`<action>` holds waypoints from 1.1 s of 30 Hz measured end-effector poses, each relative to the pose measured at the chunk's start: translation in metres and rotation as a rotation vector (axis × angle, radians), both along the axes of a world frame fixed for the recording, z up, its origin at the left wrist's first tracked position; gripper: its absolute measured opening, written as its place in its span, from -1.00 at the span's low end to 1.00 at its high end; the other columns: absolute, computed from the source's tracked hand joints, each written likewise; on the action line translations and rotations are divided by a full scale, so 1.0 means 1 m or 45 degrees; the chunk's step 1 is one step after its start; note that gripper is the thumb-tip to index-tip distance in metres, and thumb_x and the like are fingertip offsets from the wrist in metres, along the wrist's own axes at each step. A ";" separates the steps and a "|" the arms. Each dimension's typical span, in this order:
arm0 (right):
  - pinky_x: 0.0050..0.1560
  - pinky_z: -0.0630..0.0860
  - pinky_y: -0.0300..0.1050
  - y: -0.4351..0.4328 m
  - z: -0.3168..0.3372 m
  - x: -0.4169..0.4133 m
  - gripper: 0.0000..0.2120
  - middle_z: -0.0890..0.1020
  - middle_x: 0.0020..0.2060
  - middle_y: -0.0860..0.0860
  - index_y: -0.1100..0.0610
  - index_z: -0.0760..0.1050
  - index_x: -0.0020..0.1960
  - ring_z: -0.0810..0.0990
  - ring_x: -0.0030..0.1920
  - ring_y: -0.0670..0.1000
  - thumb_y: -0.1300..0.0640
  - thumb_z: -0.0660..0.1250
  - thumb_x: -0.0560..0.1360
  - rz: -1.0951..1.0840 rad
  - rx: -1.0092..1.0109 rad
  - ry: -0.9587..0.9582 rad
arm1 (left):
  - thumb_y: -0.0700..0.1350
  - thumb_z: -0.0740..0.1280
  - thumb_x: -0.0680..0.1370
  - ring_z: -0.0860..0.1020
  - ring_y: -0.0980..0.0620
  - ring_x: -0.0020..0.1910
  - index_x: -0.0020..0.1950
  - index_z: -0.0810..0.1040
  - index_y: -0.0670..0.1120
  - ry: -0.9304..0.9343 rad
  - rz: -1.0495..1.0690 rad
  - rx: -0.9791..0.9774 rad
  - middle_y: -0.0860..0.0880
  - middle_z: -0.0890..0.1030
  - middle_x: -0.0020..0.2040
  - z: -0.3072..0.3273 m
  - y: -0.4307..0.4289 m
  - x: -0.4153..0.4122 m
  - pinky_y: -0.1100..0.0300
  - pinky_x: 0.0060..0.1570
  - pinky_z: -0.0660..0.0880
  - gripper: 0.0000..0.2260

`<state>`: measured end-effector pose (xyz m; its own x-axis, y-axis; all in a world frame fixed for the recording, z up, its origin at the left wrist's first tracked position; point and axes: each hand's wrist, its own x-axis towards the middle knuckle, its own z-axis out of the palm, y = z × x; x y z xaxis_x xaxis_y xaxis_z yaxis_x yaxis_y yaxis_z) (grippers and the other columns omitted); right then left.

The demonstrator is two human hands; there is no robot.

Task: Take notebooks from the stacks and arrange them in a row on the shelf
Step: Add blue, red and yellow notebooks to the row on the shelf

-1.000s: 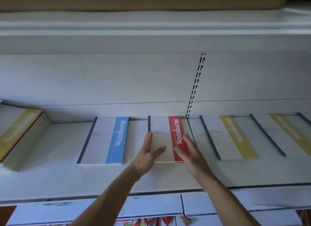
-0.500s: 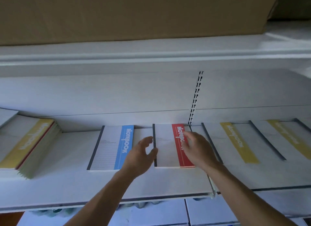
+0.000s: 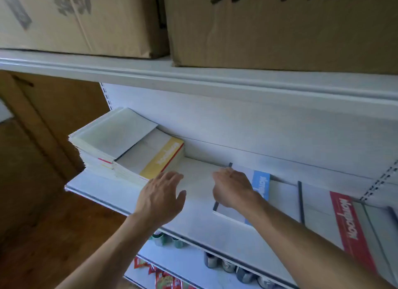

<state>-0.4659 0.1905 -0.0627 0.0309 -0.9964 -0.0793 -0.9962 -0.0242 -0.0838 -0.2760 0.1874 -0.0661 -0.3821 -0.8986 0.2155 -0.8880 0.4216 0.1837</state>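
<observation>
Two stacks of notebooks sit at the left end of the white shelf [image 3: 193,219]. The taller stack [image 3: 114,133] shows a plain white cover; the lower stack [image 3: 160,157] has a yellow-banded notebook on top. My left hand [image 3: 161,196] hovers with spread fingers over the bare shelf, just right of the yellow-topped stack, and holds nothing. My right hand [image 3: 232,187] hangs loosely curled over the left part of a blue-banded notebook [image 3: 261,185] lying flat. A red-banded notebook [image 3: 349,224] lies further right.
Two large cardboard boxes [image 3: 280,26] stand on the shelf above, close overhead. Below, a lower shelf holds cans [image 3: 215,260] and red snack packets [image 3: 163,278]. Brown wooden panelling [image 3: 43,202] lies past the shelf's left end.
My view has swung left from the red notebook to the stacks. Both hands have left the red notebook and moved left, the right one passing over the blue notebook.
</observation>
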 end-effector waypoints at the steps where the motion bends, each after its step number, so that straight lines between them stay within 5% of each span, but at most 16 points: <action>1: 0.10 0.46 -0.01 -0.009 -0.001 0.016 -0.74 0.54 0.15 0.14 0.19 0.50 0.11 0.51 0.20 0.19 0.28 0.18 0.46 -0.012 0.010 -0.053 | 0.11 0.22 0.58 0.38 0.06 0.38 0.43 0.38 0.05 0.000 0.012 -0.007 0.11 0.42 0.41 0.001 -0.006 0.018 0.14 0.28 0.38 -0.57; 3: -0.01 0.44 -0.08 -0.029 -0.004 0.046 -0.72 0.56 0.09 0.09 0.13 0.51 0.12 0.52 0.16 0.17 0.24 0.15 0.47 -0.081 0.109 -0.239 | 0.13 0.22 0.58 0.34 0.06 0.41 0.47 0.34 0.04 0.015 0.015 -0.007 0.10 0.36 0.46 0.004 -0.023 0.053 0.12 0.29 0.39 -0.53; 5: -0.27 0.32 -0.12 -0.048 -0.012 0.068 -0.88 0.52 -0.16 0.07 0.07 0.44 -0.16 0.51 -0.04 0.14 0.21 0.14 0.46 -0.197 0.183 -0.502 | 0.17 0.20 0.58 0.28 0.05 0.46 0.51 0.26 0.03 -0.017 0.010 -0.010 0.08 0.29 0.51 0.003 -0.043 0.079 0.12 0.35 0.32 -0.47; 7: -0.31 0.38 -0.07 -0.067 -0.019 0.088 -0.82 0.53 -0.25 0.11 0.08 0.34 -0.31 0.53 -0.14 0.16 0.13 0.20 0.47 -0.371 0.169 -0.876 | 0.22 0.15 0.59 0.15 0.03 0.53 0.56 0.15 -0.03 -0.085 -0.024 0.029 0.01 0.18 0.56 -0.005 -0.063 0.099 0.12 0.48 0.14 -0.39; 9: -0.07 0.56 0.03 -0.079 -0.028 0.102 -0.78 0.66 -0.13 0.12 0.07 0.49 -0.23 0.65 -0.09 0.14 -0.05 0.28 0.49 -0.603 0.169 -1.370 | 0.24 0.09 0.60 0.03 0.03 0.57 0.58 0.07 -0.07 -0.160 -0.099 0.058 -0.03 0.09 0.59 -0.013 -0.075 0.109 0.12 0.53 -0.07 -0.35; 12: -0.08 0.59 -0.07 -0.087 -0.036 0.115 -0.64 0.71 -0.07 0.07 0.14 0.61 0.01 0.69 -0.11 0.03 -0.15 0.38 0.47 -0.796 0.257 -1.803 | 0.21 0.10 0.61 -0.01 0.09 0.56 0.59 0.04 -0.05 -0.138 -0.340 0.065 0.01 0.07 0.59 -0.026 -0.076 0.113 0.26 0.47 -0.24 -0.37; 15: -0.03 0.58 -0.05 -0.090 -0.040 0.122 -0.70 0.73 -0.15 0.09 0.22 0.64 0.01 0.68 -0.18 0.06 -0.01 0.43 0.47 -0.878 0.184 -1.975 | 0.21 0.13 0.60 0.08 0.13 0.55 0.58 0.12 -0.02 -0.003 -0.584 0.107 0.05 0.16 0.57 -0.031 -0.077 0.116 0.37 0.43 -0.20 -0.39; 18: -0.26 0.58 -0.19 -0.088 -0.042 0.127 -0.86 0.69 -0.18 0.11 0.25 0.60 0.02 0.64 -0.23 0.03 0.19 0.36 0.52 -0.972 0.046 -2.178 | 0.25 0.06 0.57 0.30 -0.01 0.48 0.49 0.34 -0.11 0.060 -0.500 -0.044 -0.06 0.37 0.47 -0.035 -0.094 0.120 0.14 0.49 0.06 -0.38; 20: -0.39 0.52 -0.28 -0.084 -0.044 0.129 -0.88 0.67 -0.15 0.11 0.23 0.58 0.04 0.62 -0.24 0.00 0.24 0.32 0.54 -1.010 0.012 -2.197 | 0.33 -0.13 0.51 0.16 -0.05 0.54 0.54 0.21 -0.14 -0.034 -0.327 -0.029 -0.11 0.25 0.53 -0.033 -0.103 0.125 0.10 0.52 -0.03 -0.24; 23: -0.31 0.49 -0.23 -0.081 -0.049 0.129 -0.86 0.68 -0.16 0.07 0.19 0.59 0.06 0.62 -0.22 -0.02 0.23 0.33 0.52 -1.062 -0.008 -2.204 | 0.37 -0.30 0.42 -0.01 -0.03 0.57 0.58 0.00 -0.11 -0.084 -0.335 0.010 -0.11 0.08 0.58 -0.038 -0.108 0.128 0.13 0.50 -0.21 -0.15; 28: -0.19 0.50 -0.18 -0.074 -0.050 0.119 -0.86 0.70 -0.18 0.05 0.20 0.60 0.03 0.63 -0.20 0.00 0.23 0.39 0.47 -1.184 -0.068 -2.275 | 0.36 -0.06 0.49 0.20 -0.02 0.52 0.55 0.19 -0.08 0.104 -0.587 0.107 -0.09 0.30 0.51 -0.042 -0.109 0.125 0.15 0.52 0.03 -0.24; 33: -0.11 0.54 -0.16 -0.070 -0.055 0.114 -0.77 0.72 -0.15 0.06 0.24 0.59 0.12 0.67 -0.20 0.01 0.27 0.39 0.46 -1.141 -0.104 -2.333 | 0.29 0.02 0.54 0.35 -0.09 0.45 0.45 0.38 -0.14 0.128 -0.519 -0.002 -0.13 0.43 0.43 -0.044 -0.114 0.128 0.04 0.47 0.19 -0.33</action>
